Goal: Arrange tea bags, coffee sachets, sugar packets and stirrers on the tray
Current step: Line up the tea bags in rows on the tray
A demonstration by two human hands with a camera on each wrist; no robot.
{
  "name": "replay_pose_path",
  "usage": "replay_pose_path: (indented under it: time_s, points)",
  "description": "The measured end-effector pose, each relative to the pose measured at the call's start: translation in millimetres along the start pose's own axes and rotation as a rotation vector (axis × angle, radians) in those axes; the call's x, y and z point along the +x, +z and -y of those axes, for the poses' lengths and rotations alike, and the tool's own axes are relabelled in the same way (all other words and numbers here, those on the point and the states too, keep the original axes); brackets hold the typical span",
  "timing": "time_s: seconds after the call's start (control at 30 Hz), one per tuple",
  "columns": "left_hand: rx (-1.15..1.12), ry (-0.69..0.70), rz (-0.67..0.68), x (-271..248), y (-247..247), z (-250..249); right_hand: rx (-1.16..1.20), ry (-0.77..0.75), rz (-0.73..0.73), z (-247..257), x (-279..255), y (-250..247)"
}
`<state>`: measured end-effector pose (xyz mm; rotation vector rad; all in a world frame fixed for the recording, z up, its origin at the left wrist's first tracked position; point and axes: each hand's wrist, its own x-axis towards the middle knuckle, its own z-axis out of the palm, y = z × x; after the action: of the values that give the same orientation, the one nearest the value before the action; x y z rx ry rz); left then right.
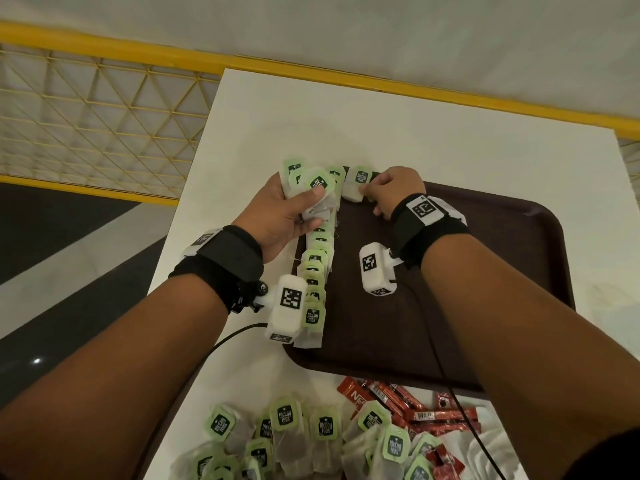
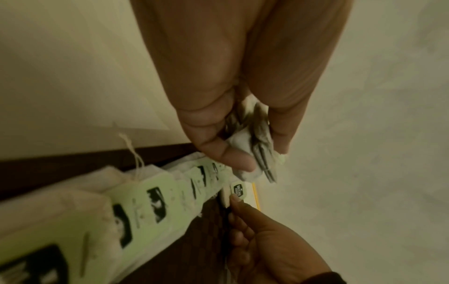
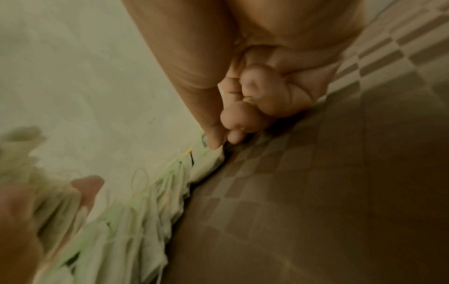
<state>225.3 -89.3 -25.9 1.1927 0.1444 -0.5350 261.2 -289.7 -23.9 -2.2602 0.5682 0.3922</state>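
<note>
At the tray's (image 1: 540, 237) eleven o'clock corner, the right hand (image 1: 391, 194) pinched one tea bag (image 1: 358, 187), starting a row along the far rim. The left hand (image 1: 287, 216) was clamped on a bundle of tea bags (image 1: 313, 188). Advice: lay each bag flat, label up, overlapping evenly like the row (image 1: 315, 271) at nine o'clock, strings tucked.

The head camera looks steeply down from above at both forearms, the tray (image 1: 540, 237) and the table (image 1: 311, 109). The left wrist camera sits low and close, looking along the left hand (image 2: 230, 96) over the row of tea bags (image 2: 150, 201). The right wrist camera looks along the right hand (image 3: 255, 86), near the tray floor. All three share that row at the tray's left edge.
</note>
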Motion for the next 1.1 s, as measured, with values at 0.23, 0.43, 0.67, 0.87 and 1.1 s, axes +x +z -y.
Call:
replay_pose_path:
  time_s: [0.23, 0.43, 0.67, 0.87, 1.1]
  points:
    - [0.046, 0.067, -0.078, 1.7, 9.6, 0.8, 0.333, -0.200, 0.067, 5.5, -30.7, -0.6]
    - [-0.011, 0.052, -0.082, -0.5, 17.6, -1.2, 0.443, -0.290, 0.147, 7.3, -43.3, 6.3]
    - [-0.174, -0.034, -0.147, -1.3, 17.5, -4.2, 0.563, -0.244, 0.177, 6.5, -44.5, 3.9]
    - [-0.175, -0.028, -0.165, -2.0, 15.8, -3.8, 0.824, -0.124, 0.186, 8.9, -45.4, 1.3]
    - [-0.113, -0.009, -0.219, -1.1, 5.2, -3.5, 0.677, -0.031, 0.058, -10.2, -21.8, -2.7]
